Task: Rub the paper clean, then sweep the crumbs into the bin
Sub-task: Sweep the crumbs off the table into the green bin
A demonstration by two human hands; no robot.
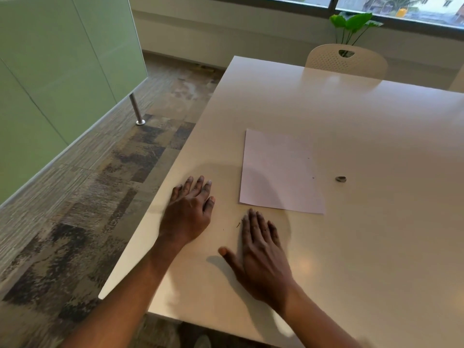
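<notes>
The bench (376,247) runs off the right side and the bottom of the view. Both arms are cut off at the bottom too. The left hand (187,212) looks smeary along its outer side. A small grey lump (340,179) right of the paper (278,172) is too small to name. So are the tiny dark bits (238,224) beside the fingers (254,224) of the right hand (261,254). The chair (346,60) is half hidden behind the bench.

Left hand (187,209) and right hand (261,252): bare skin throughout. Forearms behind each wrist: bare up to the frame edge.
</notes>
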